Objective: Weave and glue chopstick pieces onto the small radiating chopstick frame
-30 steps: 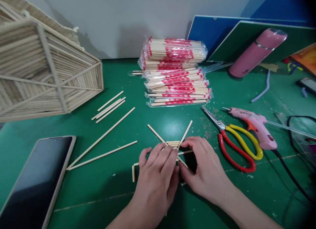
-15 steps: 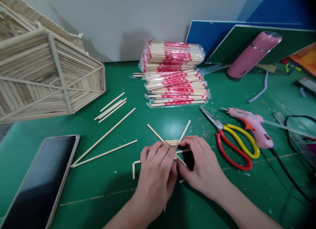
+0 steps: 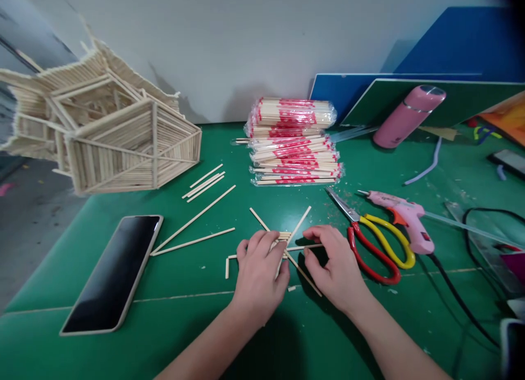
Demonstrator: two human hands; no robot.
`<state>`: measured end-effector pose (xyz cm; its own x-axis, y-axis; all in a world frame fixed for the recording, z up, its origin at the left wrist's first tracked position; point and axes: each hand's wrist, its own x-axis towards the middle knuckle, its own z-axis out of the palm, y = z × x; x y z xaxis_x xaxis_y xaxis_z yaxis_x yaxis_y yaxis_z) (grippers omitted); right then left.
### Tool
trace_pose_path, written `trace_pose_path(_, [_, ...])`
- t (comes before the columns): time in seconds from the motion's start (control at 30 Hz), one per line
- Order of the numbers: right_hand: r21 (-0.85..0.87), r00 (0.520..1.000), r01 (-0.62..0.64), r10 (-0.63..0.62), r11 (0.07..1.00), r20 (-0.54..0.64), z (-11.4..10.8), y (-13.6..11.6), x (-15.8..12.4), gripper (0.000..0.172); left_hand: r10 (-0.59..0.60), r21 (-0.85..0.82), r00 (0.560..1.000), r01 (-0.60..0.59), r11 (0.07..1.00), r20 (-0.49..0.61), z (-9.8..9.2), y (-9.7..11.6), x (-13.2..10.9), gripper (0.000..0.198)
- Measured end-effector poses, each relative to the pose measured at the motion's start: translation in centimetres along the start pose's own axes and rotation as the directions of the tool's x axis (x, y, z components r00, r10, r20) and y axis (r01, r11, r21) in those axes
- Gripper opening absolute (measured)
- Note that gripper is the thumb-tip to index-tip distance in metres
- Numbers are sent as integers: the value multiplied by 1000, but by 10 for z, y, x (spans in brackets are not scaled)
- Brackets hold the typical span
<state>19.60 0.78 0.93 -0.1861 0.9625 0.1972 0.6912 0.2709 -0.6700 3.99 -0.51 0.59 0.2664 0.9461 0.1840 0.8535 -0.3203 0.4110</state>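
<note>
Thin wooden sticks [image 3: 299,224] cross each other in a star-like shape at the middle of the green table. My left hand [image 3: 260,268] lies over the left part of this shape, its fingers closed on the sticks and hiding part of them. To the right, my right hand [image 3: 334,259] is curved with thumb and fingers apart, close to the end of a level stick; nothing is held in it. A short stick [image 3: 227,268] stands out left of my left hand, and a tiny stick piece [image 3: 291,288] lies below the crossing.
Scissors [image 3: 377,243] and a pink glue gun [image 3: 404,216] lie right of my hands. Behind are wrapped stick bundles [image 3: 295,150] and a pink bottle [image 3: 408,117]. At left are a phone [image 3: 115,273], loose sticks [image 3: 197,218] and a large stick model [image 3: 135,145].
The view has shifted, showing more of the stick model and phone. My right hand has come away from the crossed sticks, with its fingers opened; my left hand stays on them.
</note>
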Motion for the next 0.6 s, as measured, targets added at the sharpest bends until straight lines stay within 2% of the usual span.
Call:
trace_pose_path(0.23, [-55, 997, 8, -4, 998, 78, 0, 2, 1, 18, 14, -13, 1000, -14, 1000, -16, 1, 0, 0, 27])
trace_pose_path(0.4, [-66, 996, -1, 7, 998, 93, 0, 1, 2, 18, 35, -31, 999, -35, 999, -4, 0, -2, 0, 27])
trace_pose_path(0.6, [-73, 995, -15, 23, 997, 102, 0, 2, 1, 18, 26, -39, 999, -28, 999, -40, 2, -2, 1, 26])
